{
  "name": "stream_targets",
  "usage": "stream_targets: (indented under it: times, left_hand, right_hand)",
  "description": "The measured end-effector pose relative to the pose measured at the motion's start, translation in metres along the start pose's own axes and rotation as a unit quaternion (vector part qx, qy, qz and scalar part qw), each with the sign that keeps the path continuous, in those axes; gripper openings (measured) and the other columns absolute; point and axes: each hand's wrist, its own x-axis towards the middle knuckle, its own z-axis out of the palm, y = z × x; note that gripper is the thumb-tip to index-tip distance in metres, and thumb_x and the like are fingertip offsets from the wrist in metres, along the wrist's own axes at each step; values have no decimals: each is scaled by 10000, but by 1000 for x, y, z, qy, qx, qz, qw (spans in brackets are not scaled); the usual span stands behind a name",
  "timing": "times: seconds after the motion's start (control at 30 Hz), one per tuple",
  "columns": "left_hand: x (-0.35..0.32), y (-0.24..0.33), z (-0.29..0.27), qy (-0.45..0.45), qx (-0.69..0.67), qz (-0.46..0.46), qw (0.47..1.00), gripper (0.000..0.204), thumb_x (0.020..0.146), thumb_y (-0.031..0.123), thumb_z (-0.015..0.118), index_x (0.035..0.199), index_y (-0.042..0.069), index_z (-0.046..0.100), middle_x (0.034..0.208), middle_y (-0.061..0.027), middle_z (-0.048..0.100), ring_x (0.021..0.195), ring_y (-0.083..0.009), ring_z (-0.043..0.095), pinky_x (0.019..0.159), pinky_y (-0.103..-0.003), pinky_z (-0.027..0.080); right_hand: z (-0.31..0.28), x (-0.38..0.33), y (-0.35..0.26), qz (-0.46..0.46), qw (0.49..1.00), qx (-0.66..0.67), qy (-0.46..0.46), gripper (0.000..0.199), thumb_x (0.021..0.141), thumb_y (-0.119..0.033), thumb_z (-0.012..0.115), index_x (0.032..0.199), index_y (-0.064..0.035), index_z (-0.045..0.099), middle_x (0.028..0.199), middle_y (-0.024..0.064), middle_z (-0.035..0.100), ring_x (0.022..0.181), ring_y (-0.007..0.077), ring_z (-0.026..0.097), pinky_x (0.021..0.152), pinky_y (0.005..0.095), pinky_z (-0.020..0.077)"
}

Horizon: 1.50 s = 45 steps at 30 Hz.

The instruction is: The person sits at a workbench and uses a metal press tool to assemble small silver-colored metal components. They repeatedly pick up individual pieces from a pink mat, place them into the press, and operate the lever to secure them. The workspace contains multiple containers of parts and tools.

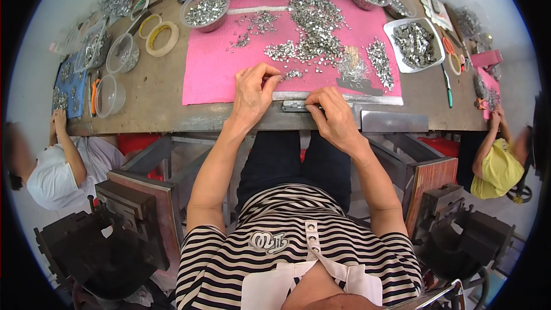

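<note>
My left hand (252,93) rests on the pink mat (212,74), thumb and forefinger drawn together beside a little cluster of small shiny metal pieces (294,73). Anything in that pinch is too small to make out. At the table's front edge lies a narrow metal strip-like fixture (294,105). My right hand (337,116) is at its right end with curled fingers and the thumb close to the forefinger; what they hold is hidden. Beyond both hands spreads a large pile of metal pieces (315,26), with thin silvery pins (353,68) to its right.
Plastic bowls of metal parts (205,11) stand at the back, and a white tray (439,60) of darker pieces at right. Tape rolls (162,39) lie left. A bare metal plate (395,121) sits by the front edge. Two people work at either side (60,163).
</note>
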Motion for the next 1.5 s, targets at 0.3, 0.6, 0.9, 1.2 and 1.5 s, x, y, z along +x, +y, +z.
stream_targets:
  times: [0.3, 0.6, 0.9, 1.2, 1.5]
  left_hand:
    - [-12, -7, -9, 48, 178, 120, 976, 55, 897, 98, 739, 952, 95, 746, 846, -39, 650, 829, -228, 609, 948, -412, 373]
    - [-13, -4, -6, 54, 208, 109, 971, 75, 882, 119, 760, 952, 98, 746, 855, -34, 641, 849, -231, 607, 959, -424, 359]
    - [-18, 23, -5, -44, -25, -15, 999, 68, 941, 92, 693, 983, 38, 689, 885, -90, 674, 814, -257, 639, 878, -385, 441]
    - [-37, 35, 20, -32, -27, 115, 992, 57, 923, -2, 656, 972, 7, 629, 937, -124, 653, 855, -309, 602, 844, -400, 457]
    - [-39, 29, 23, -37, -9, 149, 988, 100, 906, -47, 652, 987, -2, 613, 934, -142, 646, 840, -332, 601, 810, -418, 475]
  right_hand:
    - [2, -4, -2, -62, 993, -101, -8, 151, 860, -15, 725, 988, -14, 646, 976, 112, 641, 898, 304, 606, 804, 419, 472]
    - [0, 33, 15, -23, 997, -74, -24, 133, 892, -75, 724, 1010, -21, 693, 951, 127, 637, 883, 327, 624, 798, 438, 479]
    - [24, 60, 34, -1, 996, -81, -27, 112, 899, -92, 722, 985, -23, 704, 873, 133, 629, 830, 353, 640, 740, 458, 503]
    - [10, 46, 39, -5, 995, -94, 26, 65, 893, -71, 723, 955, -52, 715, 860, 104, 663, 787, 325, 646, 741, 438, 480]
    - [-1, 34, 45, -18, 991, -132, 31, 81, 865, -79, 756, 941, -80, 728, 839, 71, 608, 819, 276, 619, 764, 419, 462]
